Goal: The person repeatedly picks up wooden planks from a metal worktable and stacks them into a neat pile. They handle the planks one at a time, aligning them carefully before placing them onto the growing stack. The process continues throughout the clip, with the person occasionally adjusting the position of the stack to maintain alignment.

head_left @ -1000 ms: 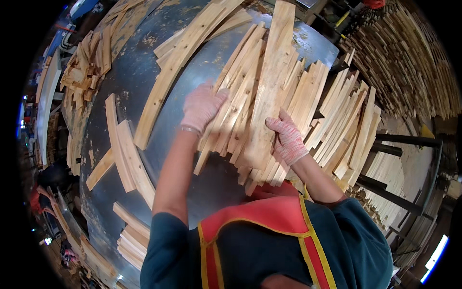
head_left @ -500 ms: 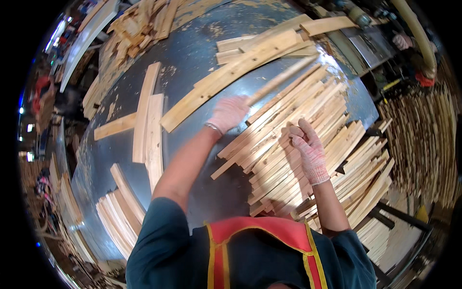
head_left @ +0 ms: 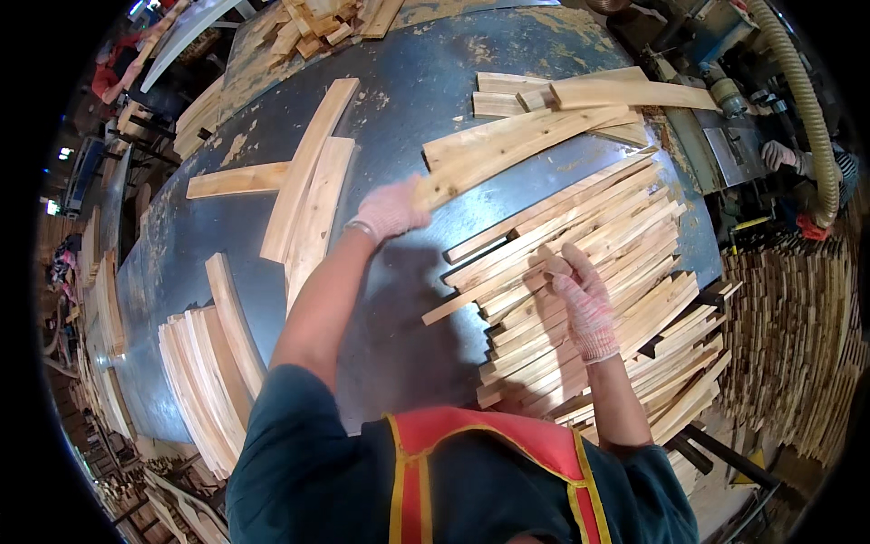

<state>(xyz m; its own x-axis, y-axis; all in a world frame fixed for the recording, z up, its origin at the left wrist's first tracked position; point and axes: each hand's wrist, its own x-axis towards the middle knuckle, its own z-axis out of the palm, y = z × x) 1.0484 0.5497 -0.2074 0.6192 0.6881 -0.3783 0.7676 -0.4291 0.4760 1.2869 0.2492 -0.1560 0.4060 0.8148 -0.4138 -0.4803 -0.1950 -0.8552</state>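
My left hand (head_left: 391,210), in a pinkish knit glove, is closed round the near end of a wide knotty wooden board (head_left: 517,150). The board slants away to the right and rests against other boards. Below it, a broad layer of narrow wooden strips (head_left: 580,238) lies side by side on the dark metal table (head_left: 408,313). My right hand (head_left: 583,304), gloved too, hovers over these strips with its fingers curled in toward the thumb. Whether anything small sits between those fingertips I cannot make out.
Two long boards (head_left: 308,172) lie at the left over a short board (head_left: 237,179). Curved boards stand stacked (head_left: 204,381) at the near left. Wood offcuts (head_left: 317,23) are piled at the far edge. At right are a machine, a ribbed hose (head_left: 802,100), another person's gloved hand (head_left: 779,156) and stacked strips (head_left: 788,335).
My left hand has let go of a narrow strip, which now lies along the far side of the layer. That hand has shifted left onto the wide board's end. My right hand stays curled.
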